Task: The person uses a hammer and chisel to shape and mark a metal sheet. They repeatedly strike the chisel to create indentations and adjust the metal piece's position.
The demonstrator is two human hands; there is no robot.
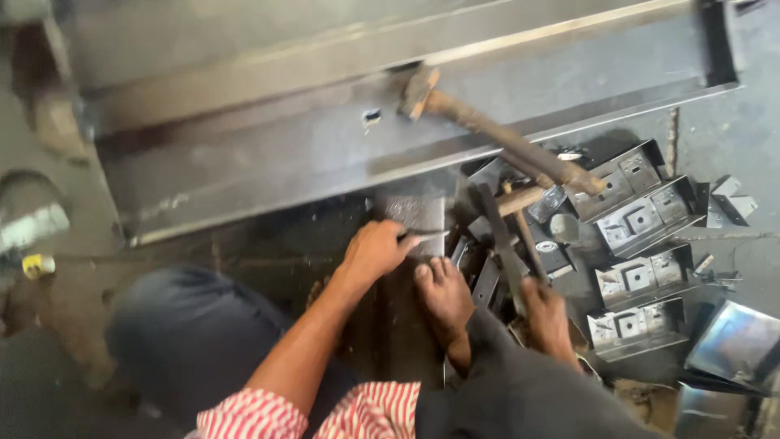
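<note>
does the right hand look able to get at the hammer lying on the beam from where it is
Probably yes. The right hand already grips another tool's handle, and the hammer lies just beyond it with its handle end toward the hand. Only loose metal brackets lie around it.

We record a sleeve (pixel 268 419) in red and white stripes. The trousers (pixel 187 333) are dark blue-grey. The long steel channel (pixel 341 138) is dull grey with paler, tan-tinged edges. The hammer (pixel 487 134) shows a rust-brown head and a worn brown handle; a second handle (pixel 520 199) is lighter tan wood. The stacked metal brackets (pixel 642 219) are grey with pale square markings. The loose sheet (pixel 735 341) is shiny silver-grey. The floor (pixel 764 106) is plain grey.
</note>
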